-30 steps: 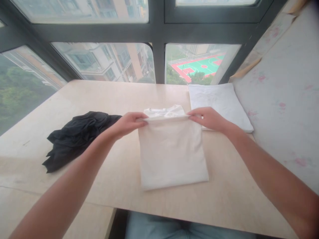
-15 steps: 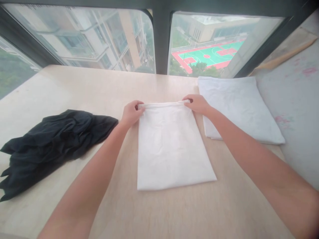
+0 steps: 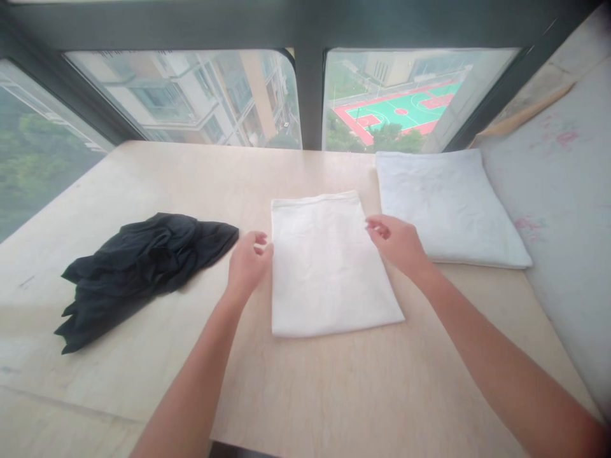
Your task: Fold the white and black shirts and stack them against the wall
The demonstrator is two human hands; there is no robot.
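A folded white cloth (image 3: 329, 267) lies flat in front of me, its far edge a narrow hemmed band. My left hand (image 3: 251, 262) is beside the cloth's left edge, fingers loosely curled with a gap to the thumb, holding nothing. Across from it, my right hand (image 3: 394, 240) hovers at the right edge near the far corner, fingers bent and apart, also without a hold on the cloth. Whether the fingertips brush the edges, I cannot tell. A crumpled black cloth (image 3: 147, 264) lies to the left of my left hand.
A larger folded white cloth (image 3: 449, 210) lies at the right, behind my right forearm. Everything rests on a pale wooden surface (image 3: 305, 388). Dark window frames (image 3: 312, 102) border the far side, and a pale flower-patterned panel (image 3: 563, 210) stands along the right.
Both hands have let go of the white cloth's far corners and moved back toward me along its sides. The camera view has shifted, showing more window frame and the surface's near edge.
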